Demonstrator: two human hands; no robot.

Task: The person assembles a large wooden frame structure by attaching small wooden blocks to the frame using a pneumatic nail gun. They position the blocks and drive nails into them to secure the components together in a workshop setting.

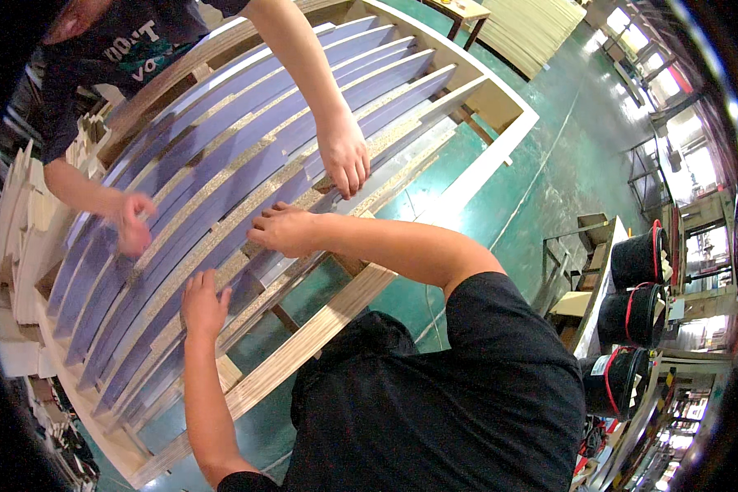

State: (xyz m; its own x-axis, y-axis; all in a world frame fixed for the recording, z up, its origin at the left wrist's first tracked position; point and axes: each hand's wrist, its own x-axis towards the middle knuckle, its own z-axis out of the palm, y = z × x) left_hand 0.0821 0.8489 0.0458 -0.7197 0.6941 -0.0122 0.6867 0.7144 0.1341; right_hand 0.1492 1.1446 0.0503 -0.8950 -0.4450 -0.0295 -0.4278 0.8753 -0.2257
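Head view: looks like a mid-assembly step, bedding the purple-faced slats [221, 156] into the long plywood frame [320, 324], which lies flat and runs diagonally from lower left to upper right over the green floor [549, 164]. Left hand [203, 303] is laid flat on the slats near the close rail, fingers apart and pressing, gripping nothing. Right hand [283, 230] sits further up on a slat edge just inside the same rail, fingers curled together over it; can't tell if that's a true clamp or just a push down. Co-worker across the frame: one hand [344, 156] fingertips-down on the slats, just beyond my right hand, the other hand [131, 221] loosely closed above the slats toward the left end. My read: next move needs even pressure from both sides, slats kept parallel and gaps equal, or one will ride up against the cross-pieces below. Counts: one frame; roughly nine slats, lens curve and overlap make that approximate; four hands, two mine and two the co-worker's; three black buckets [635, 258] with red handles, well apart at right; a stack of pale wood pieces [16, 238] at left, number unclear.
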